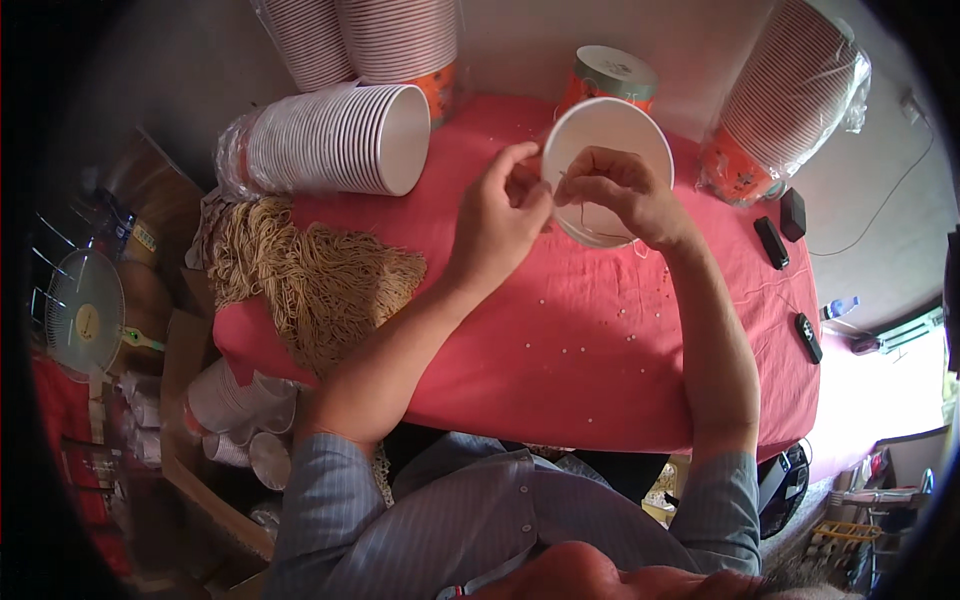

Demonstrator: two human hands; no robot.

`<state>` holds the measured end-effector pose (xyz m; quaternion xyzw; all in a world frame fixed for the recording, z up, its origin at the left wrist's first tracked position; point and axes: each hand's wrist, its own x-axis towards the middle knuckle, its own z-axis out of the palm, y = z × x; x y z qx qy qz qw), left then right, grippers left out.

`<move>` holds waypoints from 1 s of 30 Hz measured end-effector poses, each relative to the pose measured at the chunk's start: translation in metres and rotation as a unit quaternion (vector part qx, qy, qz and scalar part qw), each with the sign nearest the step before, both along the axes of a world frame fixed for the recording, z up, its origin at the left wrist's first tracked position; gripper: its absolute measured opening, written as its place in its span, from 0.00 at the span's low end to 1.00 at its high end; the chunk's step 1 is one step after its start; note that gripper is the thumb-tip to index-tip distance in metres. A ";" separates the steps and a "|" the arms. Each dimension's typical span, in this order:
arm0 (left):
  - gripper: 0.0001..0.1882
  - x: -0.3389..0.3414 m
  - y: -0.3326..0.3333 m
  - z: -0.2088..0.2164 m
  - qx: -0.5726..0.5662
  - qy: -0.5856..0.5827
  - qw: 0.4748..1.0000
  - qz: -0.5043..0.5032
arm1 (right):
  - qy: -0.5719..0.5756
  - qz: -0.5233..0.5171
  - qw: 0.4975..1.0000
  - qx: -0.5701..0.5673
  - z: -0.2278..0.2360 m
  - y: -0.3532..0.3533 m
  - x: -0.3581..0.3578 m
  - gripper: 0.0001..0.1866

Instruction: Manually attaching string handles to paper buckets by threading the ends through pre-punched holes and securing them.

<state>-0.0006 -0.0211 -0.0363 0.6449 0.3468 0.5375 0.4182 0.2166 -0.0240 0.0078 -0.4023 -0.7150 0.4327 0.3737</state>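
A white paper bucket (605, 122) faces me with its mouth up, at the middle of the table's far half. At its left rim, the fingers and thumb of my left hand (497, 222) close against the wall. My right hand (635, 198) reaches over the mouth from the right, thumb and fingers pinched together. A thin pale cord (584, 214) hangs from that pinch inside the bucket. Another bit of cord (641, 250) loops out below the lower rim. My fingers partly hide the bucket's inside.
Nested bucket stacks (320, 140) lie and stand at the far left; another wrapped stack (785, 105) leans at right. A bundle of tan cords (320, 285) covers the table's left. An orange-green bucket (615, 70) stands behind. Small white bits dot the red cloth (560, 385). A remote (808, 338) lies right.
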 end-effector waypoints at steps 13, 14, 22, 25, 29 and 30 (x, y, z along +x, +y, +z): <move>0.30 -0.029 0.007 0.033 -0.209 -0.124 0.967 -0.080 | 0.088 0.013 0.996 0.009 0.027 -0.020 -0.009 0.09; 0.30 -0.029 0.005 0.034 -0.218 -0.124 0.965 -0.070 | 0.089 0.011 0.996 0.011 0.030 -0.022 -0.009 0.09; 0.23 -0.030 0.005 0.033 -0.056 0.080 0.995 0.025 | 0.051 -0.007 0.999 0.013 0.039 -0.035 -0.013 0.08; 0.20 -0.026 -0.001 0.038 0.204 0.134 0.969 0.040 | 0.007 -0.031 0.998 0.061 0.038 -0.037 -0.013 0.08; 0.24 -0.024 -0.006 0.040 0.247 0.113 0.962 -0.030 | -0.011 0.009 0.998 0.062 0.041 -0.040 -0.013 0.08; 0.23 -0.024 -0.006 0.038 0.263 0.127 0.956 -0.027 | -0.009 0.008 0.998 0.061 0.040 -0.040 -0.013 0.08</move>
